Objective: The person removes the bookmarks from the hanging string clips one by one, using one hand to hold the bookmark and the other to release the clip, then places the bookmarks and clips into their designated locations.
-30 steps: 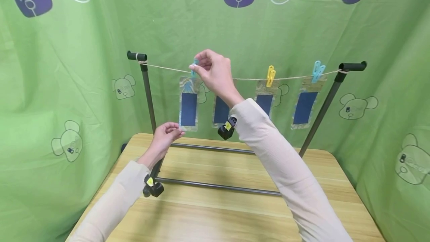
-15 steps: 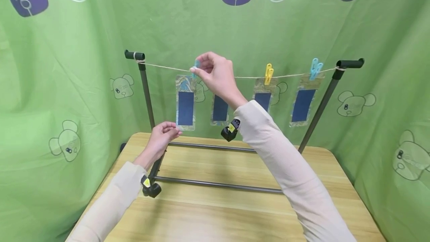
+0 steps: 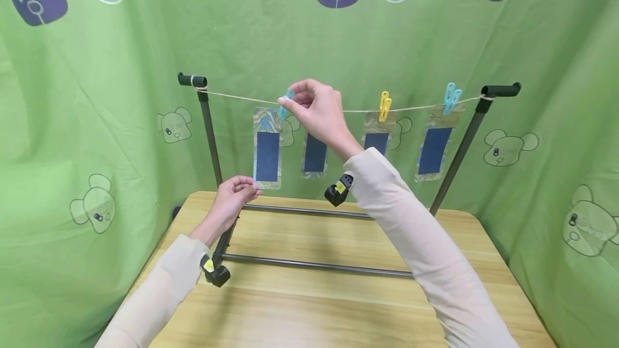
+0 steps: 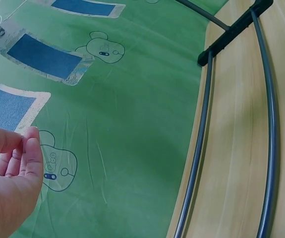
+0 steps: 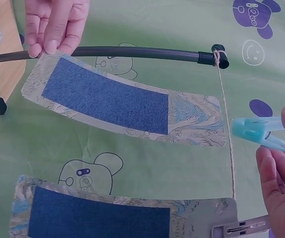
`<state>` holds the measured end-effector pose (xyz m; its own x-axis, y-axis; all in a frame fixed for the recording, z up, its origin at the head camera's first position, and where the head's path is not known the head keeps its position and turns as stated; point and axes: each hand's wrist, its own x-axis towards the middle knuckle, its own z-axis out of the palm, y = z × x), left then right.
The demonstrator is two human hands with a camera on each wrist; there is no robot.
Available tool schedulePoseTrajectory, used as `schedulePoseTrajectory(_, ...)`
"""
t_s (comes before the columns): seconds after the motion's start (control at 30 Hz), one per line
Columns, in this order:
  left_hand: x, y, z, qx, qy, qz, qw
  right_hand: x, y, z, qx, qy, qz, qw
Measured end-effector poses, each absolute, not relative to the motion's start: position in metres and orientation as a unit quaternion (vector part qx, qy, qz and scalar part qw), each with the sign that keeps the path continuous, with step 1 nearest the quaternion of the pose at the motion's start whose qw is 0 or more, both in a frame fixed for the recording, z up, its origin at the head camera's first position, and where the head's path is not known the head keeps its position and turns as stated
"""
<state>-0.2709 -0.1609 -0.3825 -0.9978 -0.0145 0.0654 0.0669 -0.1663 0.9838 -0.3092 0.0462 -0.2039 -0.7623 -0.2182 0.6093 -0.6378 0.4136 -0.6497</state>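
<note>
My left hand point(image 3: 229, 197) pinches the lower left corner of a marbled card point(image 5: 102, 96) with a dark blue rectangle on it. The card's upper end lies right at a thin string point(image 3: 229, 95). Between thumb and fingers, my right hand point(image 3: 316, 111) holds a light blue clothespin point(image 5: 251, 129) by its handles. In the right wrist view, the clothespin's tip is close to the string, apart from the card's top edge. A second similar card point(image 3: 314, 154) hangs to the right, its top hidden behind my right hand in the head view.
A grey clip point(image 5: 241, 227) holds the second card. Farther right, a yellow clothespin point(image 3: 384, 106) and another light blue clothespin point(image 3: 452, 98) hold two more cards. The string runs between a left post point(image 3: 210, 133) and right post point(image 3: 464, 149) on a wooden table point(image 3: 290, 310). Green curtain point(image 3: 271, 31) surrounds it.
My right hand has shifted slightly right with the clothespin, away from the middle of the card's top. My left hand and the card have drifted a little left in view.
</note>
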Motion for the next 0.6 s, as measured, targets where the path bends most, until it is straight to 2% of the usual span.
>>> schedulePoseTrajectory(0.6,-0.2652,-0.1642,-0.3841,-0.036,-0.648,-0.760,0.022,-0.3025,0.0532,-0.2097,0.268,-0.801,0.488,0.219)
